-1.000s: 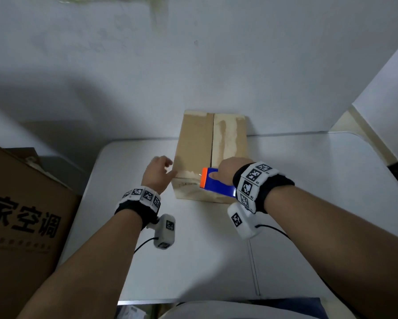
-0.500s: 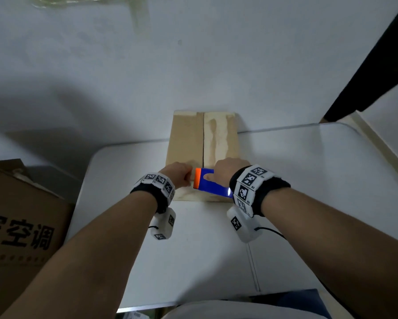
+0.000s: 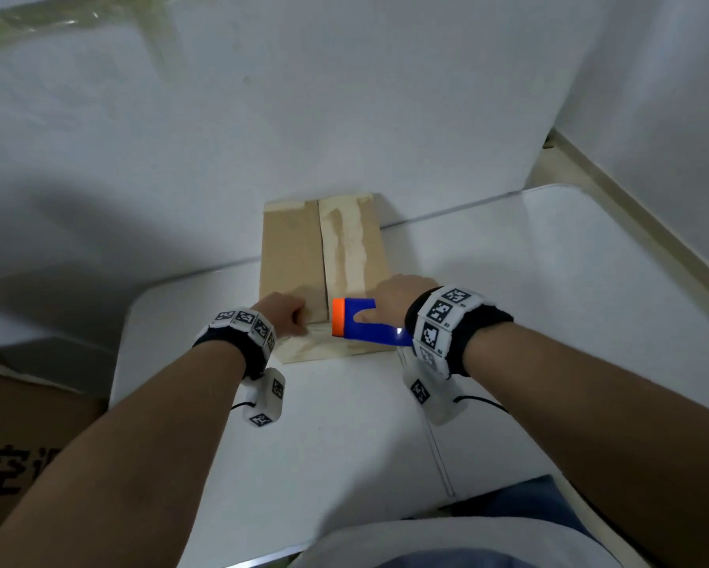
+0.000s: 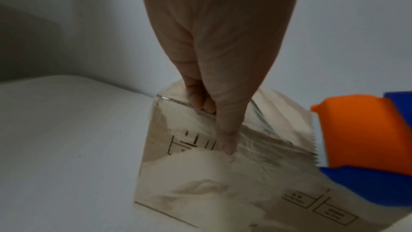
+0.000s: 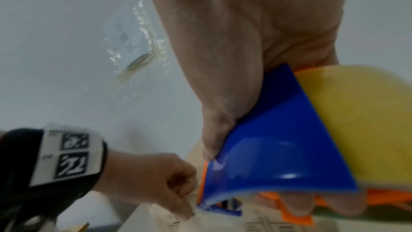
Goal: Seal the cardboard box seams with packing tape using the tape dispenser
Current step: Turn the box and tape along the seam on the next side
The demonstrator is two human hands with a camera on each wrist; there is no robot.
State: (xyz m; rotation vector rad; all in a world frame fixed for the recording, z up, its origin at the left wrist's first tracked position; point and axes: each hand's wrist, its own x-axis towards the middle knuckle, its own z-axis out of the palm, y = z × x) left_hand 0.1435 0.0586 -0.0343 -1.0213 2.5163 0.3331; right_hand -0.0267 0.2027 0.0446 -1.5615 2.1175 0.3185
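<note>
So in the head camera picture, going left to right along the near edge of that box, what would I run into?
Big printed carton → left hand, pinching the tape end on the cardboard box → tape dispenser → right hand, gripping the dispenser.

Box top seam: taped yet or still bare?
Mostly bare. On the box the dark center seam runs uncovered; tape shows only at the near edge, under the left hand beside the dispenser.
</note>
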